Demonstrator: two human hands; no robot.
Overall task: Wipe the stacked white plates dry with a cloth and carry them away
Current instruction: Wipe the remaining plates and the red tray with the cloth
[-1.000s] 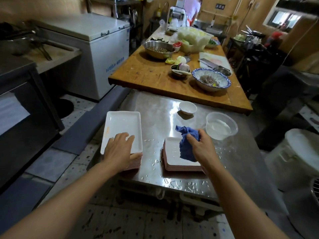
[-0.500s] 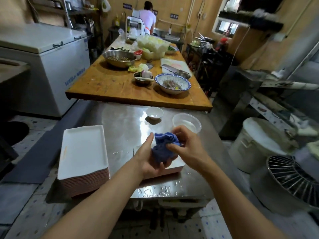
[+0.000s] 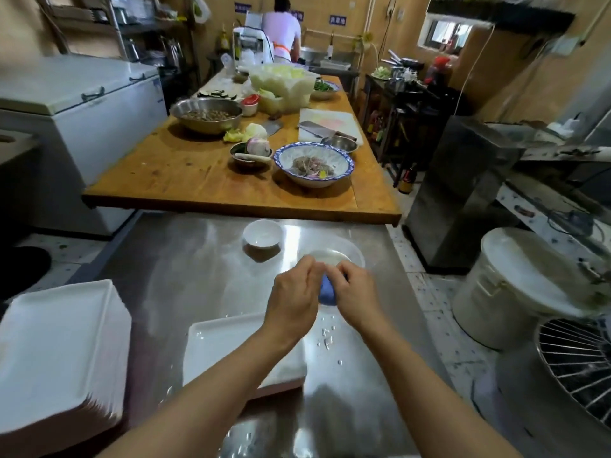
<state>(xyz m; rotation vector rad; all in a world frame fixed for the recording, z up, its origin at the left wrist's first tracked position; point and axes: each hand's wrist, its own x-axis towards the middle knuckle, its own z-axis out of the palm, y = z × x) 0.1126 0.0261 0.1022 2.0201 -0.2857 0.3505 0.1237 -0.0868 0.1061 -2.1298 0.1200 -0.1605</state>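
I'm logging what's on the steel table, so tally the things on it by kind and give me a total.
Plate stacks: 2, tall stack and low stack
Bowls: 2, white bowl and clear bowl
Cloths: 1, blue cloth, held above the table by left hand and right hand
Total: 5

bare steel table [image 3: 185, 276] between plate stacks [image 3: 62, 352], small bowl [image 3: 263, 233] beyond

Ochre walls [image 3: 380, 14]; speckled tile floor [image 3: 439, 305]; small window [image 3: 446, 34] (bright); white chest freezer [image 3: 82, 104].
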